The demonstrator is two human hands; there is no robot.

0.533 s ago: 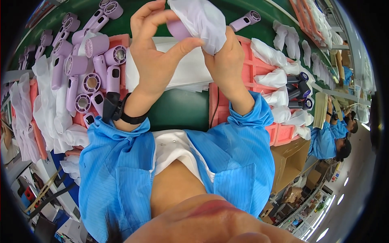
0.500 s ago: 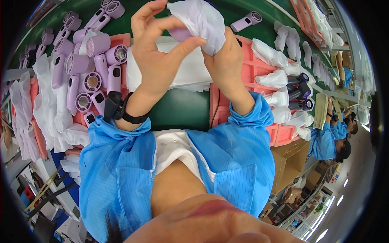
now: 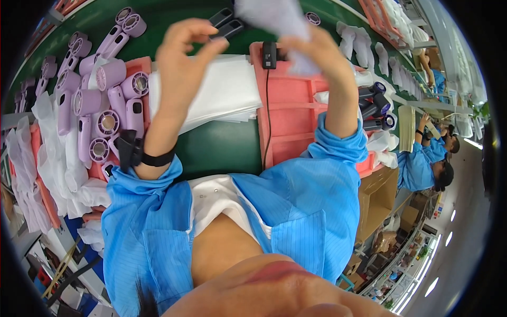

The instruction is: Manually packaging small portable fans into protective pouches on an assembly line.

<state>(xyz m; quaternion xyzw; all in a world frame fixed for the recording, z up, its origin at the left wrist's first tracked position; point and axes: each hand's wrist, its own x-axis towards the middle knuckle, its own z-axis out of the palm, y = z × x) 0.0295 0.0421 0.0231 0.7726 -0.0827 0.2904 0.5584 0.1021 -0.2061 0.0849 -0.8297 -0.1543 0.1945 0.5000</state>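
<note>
While the right hand [image 3: 323, 52] grips the white bag [image 3: 273, 18], its long axis slanting up-left from those fingers, I log the left hand [image 3: 182, 59] empty, fingers parted, nearer the dark handles [image 3: 229, 28].

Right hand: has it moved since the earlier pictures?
Yes. Judged against the stack of white sheets, the right hand has shifted to the right, farther past the stack's right edge.

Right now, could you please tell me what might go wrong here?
The white-wrapped bundle is held by the right hand alone, so it might slip. The purple fans lie heaped and could roll. The black cable lies over the pink tray and might get snagged.
</note>
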